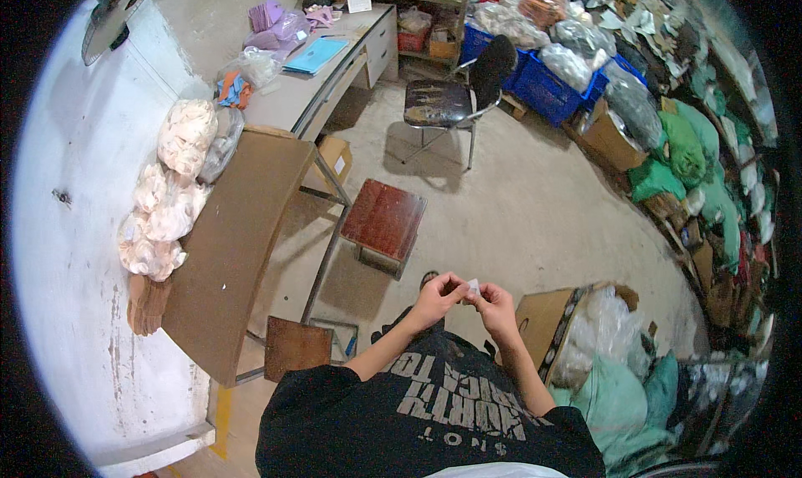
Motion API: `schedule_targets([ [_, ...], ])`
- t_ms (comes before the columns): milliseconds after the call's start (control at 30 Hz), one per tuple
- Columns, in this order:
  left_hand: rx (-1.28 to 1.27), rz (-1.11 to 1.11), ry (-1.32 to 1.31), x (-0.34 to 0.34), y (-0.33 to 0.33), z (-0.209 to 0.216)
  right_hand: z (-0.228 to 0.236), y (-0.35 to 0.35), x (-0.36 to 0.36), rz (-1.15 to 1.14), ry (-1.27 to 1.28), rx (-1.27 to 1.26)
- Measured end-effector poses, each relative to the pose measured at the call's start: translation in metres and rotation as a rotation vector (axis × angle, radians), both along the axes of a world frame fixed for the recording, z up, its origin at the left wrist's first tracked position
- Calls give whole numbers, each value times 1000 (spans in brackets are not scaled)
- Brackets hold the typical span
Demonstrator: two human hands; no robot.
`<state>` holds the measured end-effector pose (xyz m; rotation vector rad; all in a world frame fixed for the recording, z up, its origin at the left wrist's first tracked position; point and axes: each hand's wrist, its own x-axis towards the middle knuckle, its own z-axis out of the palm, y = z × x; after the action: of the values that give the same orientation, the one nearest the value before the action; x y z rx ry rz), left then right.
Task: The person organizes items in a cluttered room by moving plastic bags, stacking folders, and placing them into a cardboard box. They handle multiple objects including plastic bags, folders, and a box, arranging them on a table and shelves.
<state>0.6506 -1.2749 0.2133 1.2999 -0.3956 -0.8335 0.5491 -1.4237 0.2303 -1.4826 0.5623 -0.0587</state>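
Note:
Both my hands meet in front of my body, pinching a small whitish piece, too small to make out as paper or plastic. My left hand has its thumb and fingertips pressed at the left side of the piece. Against its right side, the fingers of my right hand are closed too. Below the hands is my black printed shirt. Ahead and to the left of them stands a low reddish-brown wooden stool.
A brown-topped table runs along my left, with bags of pale material by the wall. Farther off stand a desk and a worn black chair. To my right are a cardboard box of clear plastic, green sacks and blue crates.

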Motion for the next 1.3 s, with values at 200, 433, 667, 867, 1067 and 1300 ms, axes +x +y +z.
schedule_targets([
  [200,-92,-220,-117,128,-88,-8,-18,-81,126,14,-3,289],
  [433,-111,-343,-99,264,-176,23,-3,-174,252,112,-136,665],
  [667,-167,-206,-88,375,-250,-1,-39,-250,383,67,15,478],
  [867,-223,158,304,478,-315,-15,-37,-328,521,335,-57,245],
  [1067,-371,637,233,545,-317,-18,-21,-318,641,667,162,0],
  [1300,-377,783,183,620,-248,-21,-18,-248,755,830,148,274],
])
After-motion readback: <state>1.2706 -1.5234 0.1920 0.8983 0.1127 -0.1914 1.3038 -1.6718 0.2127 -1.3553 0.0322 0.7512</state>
